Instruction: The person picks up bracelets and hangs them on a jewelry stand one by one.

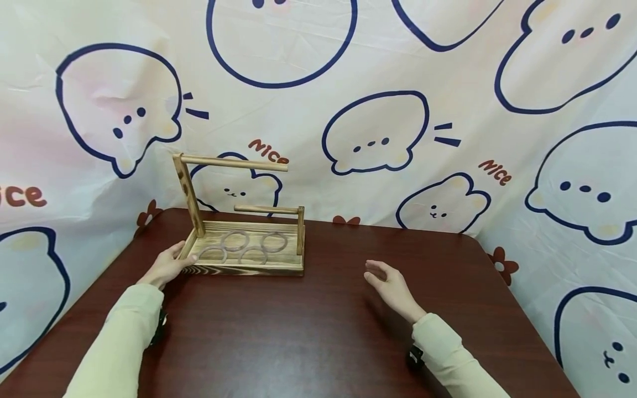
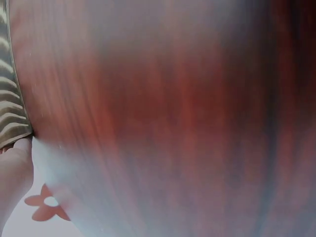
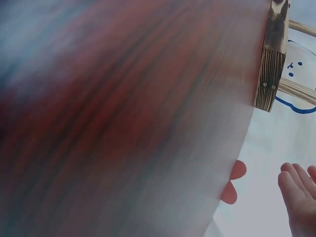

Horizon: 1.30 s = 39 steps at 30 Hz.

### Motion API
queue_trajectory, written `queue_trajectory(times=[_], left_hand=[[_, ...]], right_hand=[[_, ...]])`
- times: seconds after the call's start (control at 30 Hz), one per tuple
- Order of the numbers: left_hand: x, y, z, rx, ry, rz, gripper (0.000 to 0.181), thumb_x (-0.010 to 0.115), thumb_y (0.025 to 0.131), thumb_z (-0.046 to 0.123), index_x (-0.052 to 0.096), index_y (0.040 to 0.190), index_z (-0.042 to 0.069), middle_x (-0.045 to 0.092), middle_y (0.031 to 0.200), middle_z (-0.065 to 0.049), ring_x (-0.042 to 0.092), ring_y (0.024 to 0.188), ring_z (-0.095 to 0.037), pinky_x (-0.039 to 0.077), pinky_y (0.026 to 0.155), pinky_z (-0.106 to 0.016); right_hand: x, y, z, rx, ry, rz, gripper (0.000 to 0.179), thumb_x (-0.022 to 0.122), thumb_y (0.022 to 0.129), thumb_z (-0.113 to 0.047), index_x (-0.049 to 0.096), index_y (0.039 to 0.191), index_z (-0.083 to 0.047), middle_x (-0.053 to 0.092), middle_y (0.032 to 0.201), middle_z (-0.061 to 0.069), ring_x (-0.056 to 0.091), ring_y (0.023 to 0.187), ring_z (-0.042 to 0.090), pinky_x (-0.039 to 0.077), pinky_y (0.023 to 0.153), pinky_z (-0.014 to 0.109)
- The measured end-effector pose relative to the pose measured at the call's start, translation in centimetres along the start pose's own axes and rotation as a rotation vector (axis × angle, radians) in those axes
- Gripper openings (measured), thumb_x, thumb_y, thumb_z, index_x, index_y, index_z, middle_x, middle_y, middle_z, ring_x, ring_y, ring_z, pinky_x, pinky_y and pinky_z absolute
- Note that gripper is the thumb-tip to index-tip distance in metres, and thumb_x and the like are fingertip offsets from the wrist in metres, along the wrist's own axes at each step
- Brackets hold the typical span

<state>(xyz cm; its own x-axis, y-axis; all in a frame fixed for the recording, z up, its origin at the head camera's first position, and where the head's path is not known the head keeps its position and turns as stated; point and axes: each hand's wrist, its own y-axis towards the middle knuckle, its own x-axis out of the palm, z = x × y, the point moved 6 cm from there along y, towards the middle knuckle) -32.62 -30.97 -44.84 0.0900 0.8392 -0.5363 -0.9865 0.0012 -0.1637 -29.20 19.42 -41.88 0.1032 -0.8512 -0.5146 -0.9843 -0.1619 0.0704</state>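
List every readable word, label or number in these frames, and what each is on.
"Nice": patterned backdrop, above the upper bar of the wooden rack.
"Nice": same backdrop, farther right.
"ice": same backdrop, cut off by the head view's left edge.
Wooden rack: no lettering visible.
Dark wrist devices: any markings too small to read.

Head cam bright, mostly sharp; soft glare low-ctr on bench. Both wrist cams hazier, bench blurry w/ washed-out patches.
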Motion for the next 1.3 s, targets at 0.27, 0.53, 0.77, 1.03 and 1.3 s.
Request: queue_trajectory(times=[0.27,0.53,0.77,1.03,1.3], left_hand=[[0.7,-0.4,0.5,-0.001,0.0,-0.012,0.086,0.05,0.093,0.038,-0.006,0.144,-0.003,-0.001,0.147,-0.033,0.006,0.133,-0.049,0.017,0.104,-0.061],[1.4,-0.9,1.4,0.054,0.029,-0.003,0.089,0.051,0.092,0.041,-0.003,0.143,-0.008,-0.001,0.148,-0.031,0.005,0.134,-0.048,0.018,0.106,-0.057],[2.7,-1.0,2.2,0.047,0.069,-0.027,0.079,0.05,0.095,0.026,-0.001,0.142,-0.01,0.002,0.146,-0.033,0.008,0.133,-0.049,0.019,0.105,-0.059],[4.4,-1.3,3.4,0.08,0.042,-0.05,0.079,0.053,0.093,0.024,0.001,0.143,-0.01,0.0,0.148,-0.029,0.006,0.134,-0.047,0.017,0.106,-0.057],[4.1,-1.8,3.6,0.067,0.13,-0.08,0.083,0.052,0.093,0.032,0.001,0.142,-0.013,0.007,0.145,-0.036,0.013,0.132,-0.049,0.022,0.104,-0.059]], right_hand=[[0.9,1.0,0.2,0.045,0.05,-0.02,0.044,0.06,0.089,-0.029,0.051,0.129,-0.013,0.052,0.132,0.009,0.051,0.119,0.025,0.044,0.095,0.043],[2.0,1.7,0.0,0.074,0.027,-0.03,0.042,0.059,0.089,-0.027,0.052,0.128,-0.014,0.055,0.129,0.007,0.054,0.116,0.024,0.045,0.093,0.042],[2.9,2.3,-0.3,0.053,0.01,-0.021,0.041,0.061,0.088,-0.023,0.054,0.127,-0.012,0.059,0.122,0.008,0.057,0.112,0.024,0.047,0.091,0.04],[4.0,2.7,-0.5,0.039,-0.02,-0.027,0.041,0.061,0.088,-0.021,0.054,0.127,-0.007,0.06,0.119,0.009,0.057,0.11,0.026,0.048,0.087,0.04],[6.0,3.9,-1.3,0.037,-0.044,-0.108,0.048,0.059,0.089,-0.022,0.048,0.132,-0.006,0.055,0.127,0.01,0.053,0.116,0.027,0.046,0.091,0.041]])
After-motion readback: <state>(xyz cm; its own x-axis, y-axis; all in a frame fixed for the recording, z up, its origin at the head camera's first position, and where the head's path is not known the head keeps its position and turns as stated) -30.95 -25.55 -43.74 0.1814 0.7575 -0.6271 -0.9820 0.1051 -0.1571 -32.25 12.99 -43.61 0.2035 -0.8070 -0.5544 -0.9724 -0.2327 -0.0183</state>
